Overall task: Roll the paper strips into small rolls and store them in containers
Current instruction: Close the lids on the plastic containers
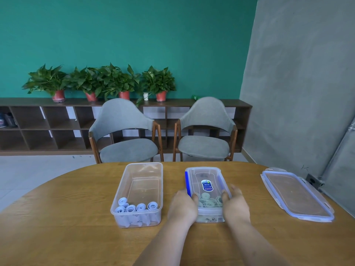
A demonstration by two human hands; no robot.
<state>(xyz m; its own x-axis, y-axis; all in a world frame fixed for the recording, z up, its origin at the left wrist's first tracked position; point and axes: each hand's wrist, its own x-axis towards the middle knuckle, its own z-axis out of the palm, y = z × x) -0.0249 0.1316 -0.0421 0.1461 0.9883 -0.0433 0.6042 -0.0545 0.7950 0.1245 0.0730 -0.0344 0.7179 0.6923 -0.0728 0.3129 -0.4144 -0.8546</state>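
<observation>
**Both hands clasped on the lidded box**

Holds the lidded box at its near end, one hand on each long side, down on the wooden table. Wraps the left hand round the left edge, right at the near end of the blue clip, with the thumb hooked onto the lid and the fingers bent against the wall. Clasps the right edge with the right hand, thumb on the lid's rim. Fingers there blurred along the side, so cannot tell how close together. Shows greenish rolls through the clear lid, bunched at the near end between the two thumbs, just nearer than an oval blue label.

To the left, near but not touching the left hand: an open box with pale blue rolls lined up along its near wall, spirals facing up. Well apart to the right: a spare lid, blue-rimmed, flat on the table.

Beyond the table: two grey chairs, a low dark shelf and a row of potted plants on top of it.
</observation>
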